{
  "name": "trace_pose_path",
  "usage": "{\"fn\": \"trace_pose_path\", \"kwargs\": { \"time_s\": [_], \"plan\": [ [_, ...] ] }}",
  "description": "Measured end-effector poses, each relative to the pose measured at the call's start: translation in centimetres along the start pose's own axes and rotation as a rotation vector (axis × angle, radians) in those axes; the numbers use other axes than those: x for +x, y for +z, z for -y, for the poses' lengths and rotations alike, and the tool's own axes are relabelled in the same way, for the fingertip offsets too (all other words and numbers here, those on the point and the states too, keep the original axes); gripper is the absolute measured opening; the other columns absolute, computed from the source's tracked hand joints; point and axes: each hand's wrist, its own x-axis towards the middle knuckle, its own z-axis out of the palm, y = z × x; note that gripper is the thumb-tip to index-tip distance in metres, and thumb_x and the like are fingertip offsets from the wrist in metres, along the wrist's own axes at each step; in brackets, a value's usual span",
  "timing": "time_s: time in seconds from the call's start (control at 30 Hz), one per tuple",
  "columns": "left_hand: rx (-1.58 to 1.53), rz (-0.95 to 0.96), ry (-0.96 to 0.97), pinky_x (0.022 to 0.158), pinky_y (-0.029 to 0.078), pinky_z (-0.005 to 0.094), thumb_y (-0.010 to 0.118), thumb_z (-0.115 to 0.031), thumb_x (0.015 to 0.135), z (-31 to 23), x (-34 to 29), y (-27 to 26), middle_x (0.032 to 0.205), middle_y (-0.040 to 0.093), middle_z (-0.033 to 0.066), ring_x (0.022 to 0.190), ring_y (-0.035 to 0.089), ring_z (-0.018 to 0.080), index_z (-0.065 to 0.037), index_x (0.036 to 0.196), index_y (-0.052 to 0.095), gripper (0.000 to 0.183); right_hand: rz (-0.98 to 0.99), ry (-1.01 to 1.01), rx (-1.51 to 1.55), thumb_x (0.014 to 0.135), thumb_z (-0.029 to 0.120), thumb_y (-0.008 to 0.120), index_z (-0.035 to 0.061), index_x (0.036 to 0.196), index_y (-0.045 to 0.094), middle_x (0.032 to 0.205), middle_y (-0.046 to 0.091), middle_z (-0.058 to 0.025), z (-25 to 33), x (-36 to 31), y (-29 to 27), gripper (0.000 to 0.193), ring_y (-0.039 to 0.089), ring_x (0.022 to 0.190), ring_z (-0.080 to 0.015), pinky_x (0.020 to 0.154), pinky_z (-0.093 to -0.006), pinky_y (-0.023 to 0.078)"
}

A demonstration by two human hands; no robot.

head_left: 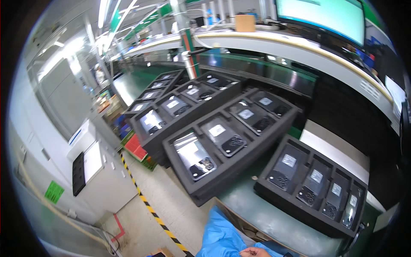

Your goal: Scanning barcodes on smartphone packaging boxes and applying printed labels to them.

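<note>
At the lower edge a bare hand, which looks like my right hand (255, 252), is partly in view. Its fingers are curled together against a blue sleeve (220, 233); whether they pinch the fabric or something small is hidden. My left hand does not show. Nearest to me, on the right, lies a dark foam tray (295, 203) with several smartphones, one of them a grey phone (284, 166), backs up with white labels. Left of it a larger stack of foam trays (205, 186) holds more phones, including a shiny one (193, 155).
Further foam trays (160, 141) with phones stand behind on the green bench (248, 192). A cardboard box edge (252, 227) is close in front of me. A shelf with a monitor (323, 19) runs along the back. Leftward are a white cabinet (107, 180) and striped floor tape (147, 205).
</note>
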Motion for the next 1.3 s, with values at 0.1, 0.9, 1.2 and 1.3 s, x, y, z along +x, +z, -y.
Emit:
{"fn": "trace_pose_path", "kwargs": {
  "time_s": [0.1, 0.9, 1.2, 1.3],
  "plan": [
    [0.122, 0.046, 0.001, 0.084, 0.055, 0.0404, 0.063, -0.023, 0.096, -0.7, 1.9, -2.4, 0.101, 0.074, 0.0182, 0.093, 0.070, 0.0298, -0.001, 0.105, 0.074, 0.026, -0.237, -0.004, 0.136, 0.101, 0.023, 0.070, 0.0050, 0.118, 0.069, 0.103, 0.068, 0.0015, 2.5, -2.0, 1.4, 0.024, 0.062, 0.093, -0.0075, 0.083, -0.0239, 0.051],
    [-0.036, -0.597, 1.114, 0.069, 0.048, 0.0258, 0.066, -0.011, 0.096, -35.4, 14.3, -0.5, 0.083, 0.061, 0.0066, 0.072, 0.060, 0.0148, -0.003, 0.098, 0.060, 0.010, -1.902, -0.761, -0.127, 0.088, 0.003, 0.071, 0.0036, 0.109, 0.070, 0.087, 0.064, -0.0006, 13.1, -22.1, -4.2, 0.021, 0.058, 0.079, -0.0091, 0.073, -0.0263, 0.049],
    [-0.006, -0.673, 1.636, 0.058, 0.045, 0.0248, 0.056, -0.001, 0.097, -45.1, 10.8, -1.9, 0.073, 0.055, 0.0061, 0.061, 0.054, 0.0133, 0.002, 0.094, 0.060, 0.006, -2.074, -0.122, -0.424, 0.081, 0.021, 0.079, -0.0003, 0.118, 0.066, 0.104, 0.069, -0.0181, 13.1, -27.2, -12.8, 0.045, 0.066, 0.096, -0.0336, 0.087, -0.0417, 0.051],
    [0.447, -0.897, 1.709, 0.059, 0.044, 0.0283, 0.060, 0.000, 0.093, -48.9, 11.9, -0.2, 0.074, 0.060, 0.0082, 0.063, 0.057, 0.0151, 0.002, 0.088, 0.065, 0.008, -1.897, -0.053, -0.383, 0.079, 0.031, 0.082, -0.0042, 0.106, 0.071, 0.083, 0.072, -0.0212, 13.1, -27.7, -14.7, 0.046, 0.070, 0.074, -0.0341, 0.070, -0.0409, 0.054]
  ]
}}
